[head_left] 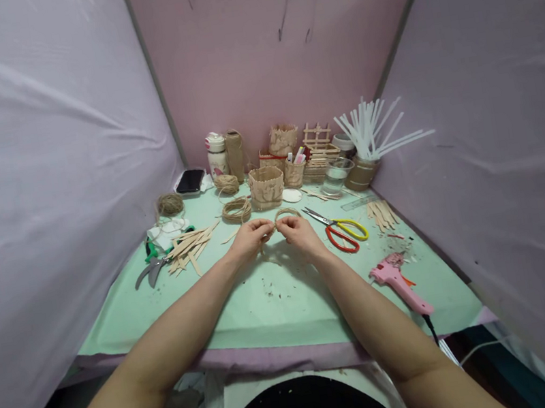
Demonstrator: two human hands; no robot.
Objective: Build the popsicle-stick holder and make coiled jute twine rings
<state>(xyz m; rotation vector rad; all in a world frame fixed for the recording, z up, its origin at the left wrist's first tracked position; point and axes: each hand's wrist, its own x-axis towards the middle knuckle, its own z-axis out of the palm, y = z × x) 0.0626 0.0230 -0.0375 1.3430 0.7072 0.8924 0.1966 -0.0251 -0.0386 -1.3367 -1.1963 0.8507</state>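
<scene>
My left hand [253, 236] and my right hand [298, 233] meet over the middle of the green table, fingertips pinched close together. Both grip a length of brown twine [286, 211], which loops up behind the right fingers. A loose end hangs below the left fingers, and the exact spot between the fingertips is too small to make out. Just behind the hands stands a basket-like wooden container [267, 187]. A coil of twine [236, 210] lies beyond my left hand. Scissors [341, 227] with red and yellow handles rest open to the right of my right hand.
Pruning shears [154, 269] and wooden sticks [191, 246] lie at left. A pink glue gun [400, 284] is at front right, its cord over the edge. Behind are a glass bowl [338, 176], white glue sticks [368, 127] and a bottle [216, 155]. Cloth walls enclose the table.
</scene>
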